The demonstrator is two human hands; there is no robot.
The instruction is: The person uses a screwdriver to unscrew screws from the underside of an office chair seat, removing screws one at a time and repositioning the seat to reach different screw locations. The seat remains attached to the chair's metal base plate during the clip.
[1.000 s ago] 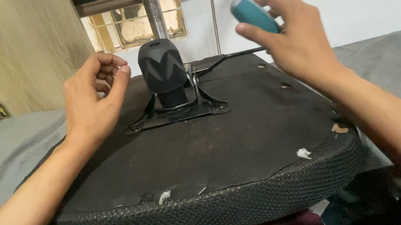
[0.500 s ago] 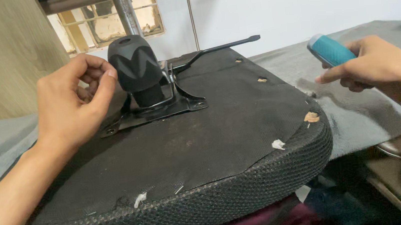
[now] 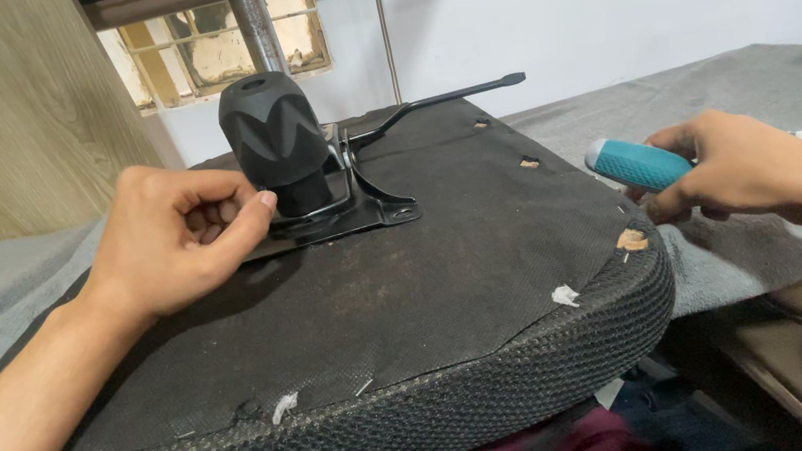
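On grey cloth by a white wall, upturned seat (image 3: 410,305); left hand (image 3: 176,236) clenched, right hand (image 3: 746,161) grasping teal handle (image 3: 638,164).

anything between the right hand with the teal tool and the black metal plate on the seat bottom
Nothing visible does. Between the right hand, gripping the teal-handled tool, and the black metal plate lies only bare seat underside. The left hand sits on the plate's far side.

Two hands: left hand (image 3: 176,236), right hand (image 3: 736,162). One teal-handled tool (image 3: 638,164). One upturned chair seat (image 3: 383,328). One black mechanism plate (image 3: 339,212). One lever (image 3: 437,102). One black cone cover (image 3: 272,134).
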